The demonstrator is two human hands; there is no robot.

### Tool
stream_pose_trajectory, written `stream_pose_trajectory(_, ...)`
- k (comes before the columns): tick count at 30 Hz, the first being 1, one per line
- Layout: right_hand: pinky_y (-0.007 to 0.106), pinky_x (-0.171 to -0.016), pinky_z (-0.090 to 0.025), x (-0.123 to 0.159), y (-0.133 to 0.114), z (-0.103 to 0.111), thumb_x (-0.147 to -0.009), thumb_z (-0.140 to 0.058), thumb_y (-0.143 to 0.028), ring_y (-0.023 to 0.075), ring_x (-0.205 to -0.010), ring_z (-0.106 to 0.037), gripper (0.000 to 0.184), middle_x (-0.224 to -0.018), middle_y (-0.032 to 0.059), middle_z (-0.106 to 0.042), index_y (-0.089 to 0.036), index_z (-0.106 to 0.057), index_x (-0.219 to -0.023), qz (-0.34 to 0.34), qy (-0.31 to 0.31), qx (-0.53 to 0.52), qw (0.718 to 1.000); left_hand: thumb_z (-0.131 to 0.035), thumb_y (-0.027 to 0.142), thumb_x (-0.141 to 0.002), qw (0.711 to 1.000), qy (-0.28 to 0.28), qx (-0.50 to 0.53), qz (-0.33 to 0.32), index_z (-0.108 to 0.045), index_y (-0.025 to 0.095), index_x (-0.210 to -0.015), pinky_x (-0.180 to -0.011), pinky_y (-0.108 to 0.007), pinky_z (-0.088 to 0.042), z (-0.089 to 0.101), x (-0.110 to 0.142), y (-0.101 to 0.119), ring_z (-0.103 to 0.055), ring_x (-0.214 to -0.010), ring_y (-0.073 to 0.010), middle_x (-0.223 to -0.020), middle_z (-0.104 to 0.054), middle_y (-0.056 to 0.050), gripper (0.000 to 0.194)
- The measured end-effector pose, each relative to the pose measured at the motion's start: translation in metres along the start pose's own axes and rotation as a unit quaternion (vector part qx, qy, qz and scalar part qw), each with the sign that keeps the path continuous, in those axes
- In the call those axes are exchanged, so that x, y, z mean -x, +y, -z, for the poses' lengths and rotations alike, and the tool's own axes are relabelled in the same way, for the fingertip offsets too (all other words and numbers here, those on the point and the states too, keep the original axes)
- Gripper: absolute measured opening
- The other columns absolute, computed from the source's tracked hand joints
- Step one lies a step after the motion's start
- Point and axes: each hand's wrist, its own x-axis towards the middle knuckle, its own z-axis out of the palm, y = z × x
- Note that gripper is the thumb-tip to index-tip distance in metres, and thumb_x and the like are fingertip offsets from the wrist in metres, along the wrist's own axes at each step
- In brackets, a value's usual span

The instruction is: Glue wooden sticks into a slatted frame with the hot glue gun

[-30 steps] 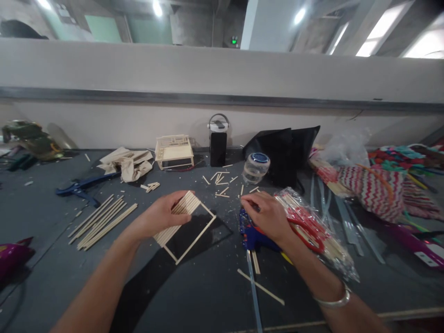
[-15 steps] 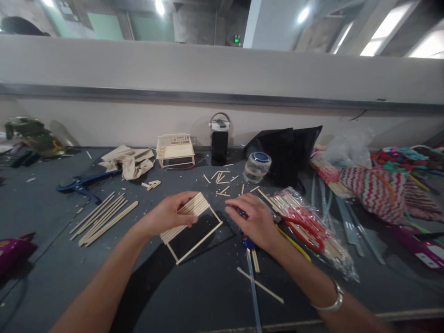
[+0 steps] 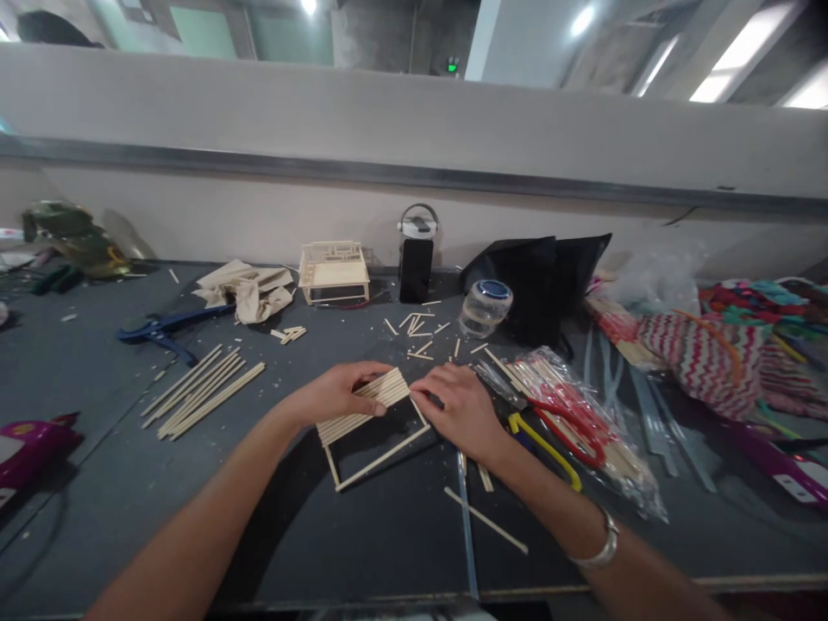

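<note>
In my left hand point(image 3: 342, 395) is a small wooden stick frame point(image 3: 381, 459), gripped between thumb and fingers. One part of it is covered by sticks laid side by side; the near part is open, bordered by single sticks. My right hand point(image 3: 456, 405) has its thumb and fingertips pinched at the frame's right edge, by the end of the slatted part. Below that hand, a clear glue stick point(image 3: 467, 543) and a loose wooden stick point(image 3: 485, 520) lie on the dark table. Scissors with red handles point(image 3: 569, 440) and a yellow-handled tool point(image 3: 549, 454) rest beside my right wrist.
Wooden sticks point(image 3: 210, 392) and a blue clamp-like tool point(image 3: 159, 332) lie left. Behind stand a small stick-built model point(image 3: 333, 280), a phone point(image 3: 415, 272) and a clear jar point(image 3: 485, 310). Bagged sticks point(image 3: 595, 423) lie right; purple glue guns point(image 3: 32, 448) sit at both sides.
My right hand has moved left onto the frame's edge, away from the blue-handled thing it hovered over. The frame is turned slightly in my left hand.
</note>
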Motion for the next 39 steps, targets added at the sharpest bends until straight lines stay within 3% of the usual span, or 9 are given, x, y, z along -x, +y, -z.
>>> stream_pose_trajectory(4, 0.03, -0.072, -0.034, 0.0, -0.001, -0.002, -0.084, -0.059, -0.018, 0.0173, -0.075, -0.057, 0.014, -0.071, 0.0003, -0.065, -0.021, -0.065, -0.072, -0.007, -0.009, -0.004, 1.0, -0.07, 0.035, -0.072, 0.999, 0.007, -0.035, -0.015, -0.056, 0.02, -0.126, -0.086, -0.033, -0.047, 0.0, -0.001, -0.004, -0.061, -0.101, -0.0227, -0.114, -0.067, -0.006, 0.058)
stream_pose_trajectory(13, 0.026, -0.07, -0.037, 0.0, 0.003, -0.001, -0.079, -0.063, -0.014, 0.0135, -0.068, -0.057, 0.015, -0.066, -0.0035, -0.062, -0.02, -0.06, -0.067, -0.026, -0.051, -0.046, 0.997, -0.065, 0.038, -0.077, 0.999, -0.012, -0.032, -0.023, -0.059, 0.022, -0.122, -0.087, -0.032, -0.047, -0.002, -0.003, -0.009, -0.062, -0.099, -0.0208, -0.112, -0.068, -0.004, 0.048)
stream_pose_trajectory(18, 0.027, -0.069, -0.035, 0.003, 0.004, -0.002, -0.079, -0.063, -0.013, 0.013, -0.067, -0.056, 0.015, -0.064, -0.0039, -0.062, -0.02, -0.061, -0.066, -0.021, -0.079, -0.042, 0.996, -0.064, 0.04, -0.079, 0.992, 0.011, -0.11, -0.055, -0.063, 0.022, -0.115, -0.086, -0.031, -0.045, -0.004, -0.005, -0.011, -0.06, -0.097, -0.0199, -0.108, -0.065, -0.005, 0.041)
stream_pose_trajectory(24, 0.032, -0.075, -0.031, 0.009, 0.006, 0.006, -0.082, -0.065, -0.024, 0.0169, -0.074, -0.054, 0.012, -0.069, -0.0007, -0.063, -0.02, -0.066, -0.071, 0.018, -0.093, -0.002, 0.996, -0.064, 0.036, -0.08, 0.982, 0.012, -0.161, -0.097, -0.066, 0.022, -0.11, -0.087, -0.031, -0.044, -0.009, -0.006, -0.012, -0.057, -0.097, -0.0188, -0.1, -0.06, -0.005, 0.033)
stream_pose_trajectory(29, 0.037, -0.079, -0.029, 0.006, -0.007, 0.014, -0.091, -0.056, -0.031, 0.0201, -0.081, -0.052, 0.016, -0.081, 0.0023, -0.066, -0.02, -0.066, -0.086, 0.111, -0.065, 0.074, 0.989, -0.064, 0.034, -0.081, 0.985, 0.017, -0.143, -0.093, -0.065, 0.021, -0.11, -0.086, -0.031, -0.044, -0.01, -0.006, -0.013, -0.057, -0.095, -0.0177, -0.1, -0.059, -0.005, 0.032)
stream_pose_trajectory(34, 0.037, -0.077, -0.028, 0.001, -0.017, 0.005, -0.09, -0.06, -0.028, 0.0202, -0.081, -0.051, 0.014, -0.081, 0.0025, -0.066, -0.018, -0.065, -0.081, 0.151, -0.112, 0.127, 0.974, -0.063, 0.031, -0.081, 0.988, 0.013, -0.126, -0.092, -0.066, 0.02, -0.11, -0.086, -0.032, -0.044, -0.01, -0.006, -0.014, -0.057, -0.094, -0.0178, -0.098, -0.058, -0.004, 0.031)
stream_pose_trajectory(39, 0.037, -0.075, -0.027, 0.001, -0.015, -0.002, -0.09, -0.059, -0.023, 0.0196, -0.078, -0.049, 0.016, -0.075, 0.0021, -0.065, -0.018, -0.063, -0.075, 0.163, -0.11, 0.143, 0.97, -0.063, 0.029, -0.081, 0.988, 0.004, -0.117, -0.099, -0.066, 0.02, -0.109, -0.08, -0.029, -0.044, -0.01, -0.007, -0.013, -0.057, -0.089, -0.017, -0.095, -0.058, -0.004, 0.029)
